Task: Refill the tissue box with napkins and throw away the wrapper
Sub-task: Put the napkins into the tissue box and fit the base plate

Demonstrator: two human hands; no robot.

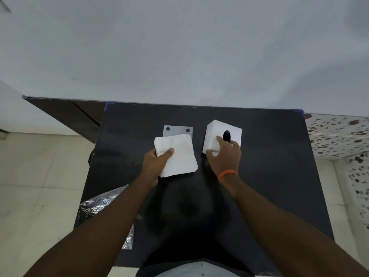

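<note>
A stack of white napkins (pixel 179 154) is held over the black table (pixel 269 176), with my left hand (pixel 156 163) gripping its left edge, thumb on top. The white tissue box (pixel 221 134) stands to the right, a dark oval opening on its upper face. My right hand (pixel 224 154) grasps the box's near corner, and an orange band is on that wrist. A grey plate (pixel 177 130) with two dark holes lies flat behind the napkins, partly covered by them. The clear crinkled wrapper (pixel 95 206) lies at the table's left edge, partly hidden by my left forearm.
A pale wall rises right behind the table. To the left is a dark wooden ledge (pixel 65 112) and a light tiled floor. Speckled tiles (pixel 339 134) show at the right.
</note>
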